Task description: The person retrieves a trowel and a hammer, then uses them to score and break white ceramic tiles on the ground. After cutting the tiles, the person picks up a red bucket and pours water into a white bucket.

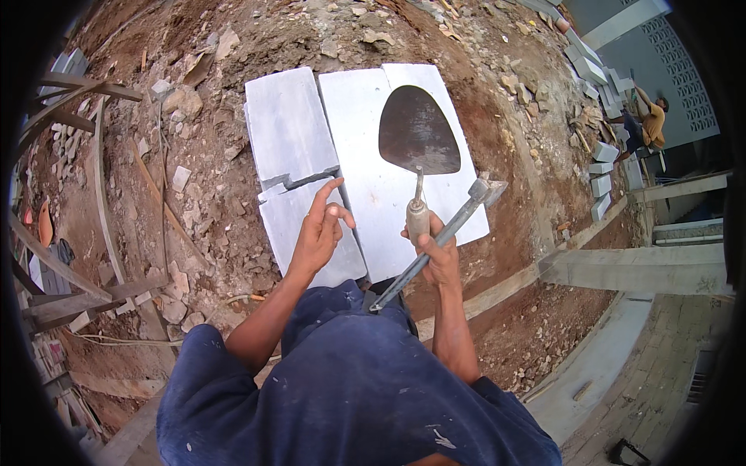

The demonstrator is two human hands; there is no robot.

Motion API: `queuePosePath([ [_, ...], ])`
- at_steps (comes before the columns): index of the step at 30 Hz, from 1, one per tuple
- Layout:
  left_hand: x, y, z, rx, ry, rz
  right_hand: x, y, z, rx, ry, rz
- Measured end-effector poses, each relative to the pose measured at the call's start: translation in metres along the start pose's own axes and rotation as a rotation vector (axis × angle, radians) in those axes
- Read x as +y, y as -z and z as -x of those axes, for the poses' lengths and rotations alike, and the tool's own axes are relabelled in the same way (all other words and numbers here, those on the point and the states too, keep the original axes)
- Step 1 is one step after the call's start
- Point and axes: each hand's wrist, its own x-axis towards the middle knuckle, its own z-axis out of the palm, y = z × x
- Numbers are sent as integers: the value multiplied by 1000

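Observation:
My right hand (437, 250) grips two tools at once: a trowel (418, 132) with a dark rounded blade pointing away from me, and a grey metal hammer (466, 210) whose head sticks out to the right. Both hang over pale grey stone blocks (365, 179) lying side by side on the dirt. My left hand (320, 230) is open and holds nothing, fingers spread above the near left block (295, 225), which has a notch cut near its break.
Rubble and loose stones cover the brown earth around the blocks. Wooden planks and poles (70, 272) stand at the left. A concrete beam (637, 268) lies at the right. Another person (649, 120) crouches by stacked pale blocks (602, 167) at the far right.

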Motion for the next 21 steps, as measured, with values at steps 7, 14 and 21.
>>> queuePosePath([
  [7, -25, -4, 2, -93, 195, 333, -2, -5, 5, 19, -9, -47],
  [14, 31, -30, -6, 47, -229, 203, -3, -1, 10, 54, 11, -4],
  [21, 52, -48, -8, 62, -225, 391, 7, 1, 9, 86, 46, -16],
])
